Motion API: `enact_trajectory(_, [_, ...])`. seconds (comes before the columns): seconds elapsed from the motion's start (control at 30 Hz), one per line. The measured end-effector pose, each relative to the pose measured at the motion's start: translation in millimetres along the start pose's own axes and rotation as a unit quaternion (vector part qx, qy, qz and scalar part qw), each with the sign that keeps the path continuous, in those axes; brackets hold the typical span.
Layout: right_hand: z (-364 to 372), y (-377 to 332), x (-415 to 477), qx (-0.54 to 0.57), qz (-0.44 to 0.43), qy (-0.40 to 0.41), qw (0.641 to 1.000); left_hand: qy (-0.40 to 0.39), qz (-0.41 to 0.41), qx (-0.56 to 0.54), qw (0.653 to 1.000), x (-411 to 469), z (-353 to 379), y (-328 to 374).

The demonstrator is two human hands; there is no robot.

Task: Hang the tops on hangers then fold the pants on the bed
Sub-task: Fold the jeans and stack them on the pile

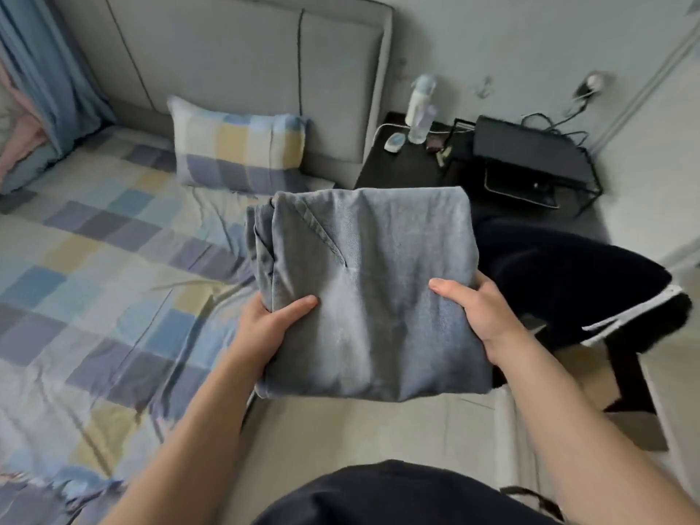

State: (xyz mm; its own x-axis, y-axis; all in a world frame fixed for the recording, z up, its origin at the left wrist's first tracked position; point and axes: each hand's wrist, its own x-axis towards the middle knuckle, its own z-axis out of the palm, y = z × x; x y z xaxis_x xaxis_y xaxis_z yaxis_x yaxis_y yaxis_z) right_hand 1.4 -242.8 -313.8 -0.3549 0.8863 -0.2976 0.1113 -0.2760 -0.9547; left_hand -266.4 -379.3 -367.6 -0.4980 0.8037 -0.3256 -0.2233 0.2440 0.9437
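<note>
Jeans (371, 297), folded thick, look heavy and floppy; left hand (271, 323) and right hand (481, 316) clamp opposite edges, thumbs on top.

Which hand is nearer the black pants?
Right. The right hand grips the jeans at their right edge, beside the black pants; the left hand grips their left edge, on the far side.

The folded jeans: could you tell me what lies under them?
A dark striped garment shows past the jeans' right edge; left hand and right hand grip them, fingers hidden underneath.
</note>
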Motion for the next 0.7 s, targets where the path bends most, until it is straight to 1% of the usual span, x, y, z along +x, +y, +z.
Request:
enact_trajectory(0.03, [-38.2,-7.1,0.6,0.008,-0.008,0.024,1.0,-0.025,0.012,0.009,1.0,9.4,40.1,7.2])
enact_trajectory(0.13, [-115.0,-17.3,-1.9,0.036,-0.025,0.085,0.995,-0.083,0.032,0.028,0.996,24.4,122.2,24.2])
enact_trajectory(0.3, [-225.4,-22.3,-14.5,0.094,-0.042,0.202,0.974,-0.2,0.057,0.068,0.976,46.4,253.1,48.3])
enact_trajectory(0.43, [-290.8,-14.5,-27.0,0.139,-0.037,0.276,0.95,-0.278,0.097,0.142,0.945,69.4,345.9,62.2])
enact_trajectory(0.53, [-333.1,-7.7,-32.5,0.168,-0.036,0.33,0.928,-0.339,0.112,0.174,0.918,84.8,416.3,68.9])
enact_trajectory(0.7, [-399.9,3.9,-36.9,0.177,-0.034,0.464,0.867,-0.451,0.107,0.202,0.863,106.8,541.3,68.0])
